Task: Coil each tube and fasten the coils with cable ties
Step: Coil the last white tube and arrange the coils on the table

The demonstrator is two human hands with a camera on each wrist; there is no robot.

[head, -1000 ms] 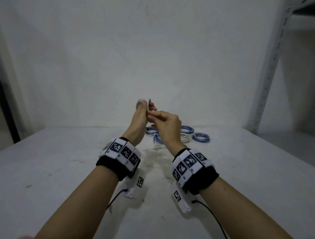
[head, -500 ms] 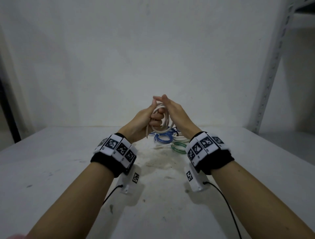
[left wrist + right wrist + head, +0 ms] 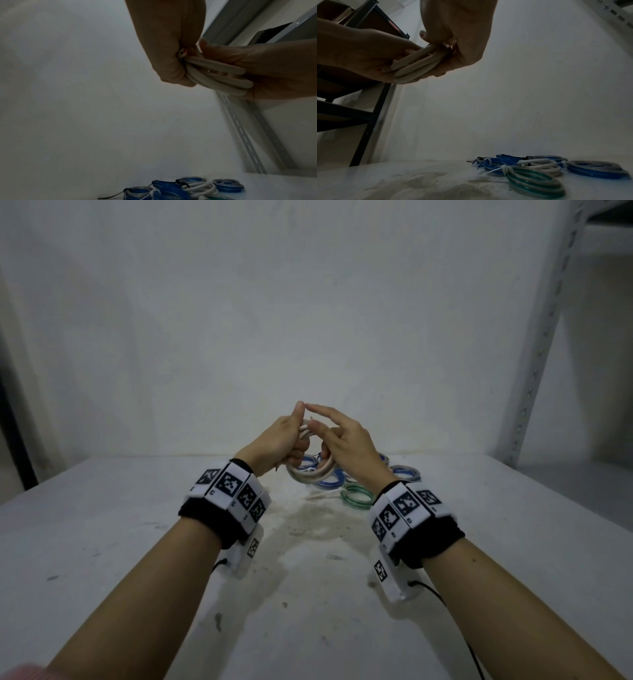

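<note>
A white tube coil is held in the air above the table, between both hands, in front of the wall. The coil is made of several loops which lie side by side. Its left side is gripped by the left hand: the fingers are curled around the loops and the thumb is raised upward. A short end of the tube is seen at the top of this grip. The right side of the coil is held by the right hand; in the wrist views its lower fingers and thumb are closed around the loops, while its index finger is stretched out and its tip almost meets the left thumb.

On the table behind the hands, a group of finished coils is lying. A green coil is nearest, fastened with a white cable tie. Just behind it another white coil is seen, and several blue coils are placed around it, some touching each other. Black ties are visible on some of them.

A grey perforated shelf post stands at the right, and a dark shelf frame at the left.
</note>
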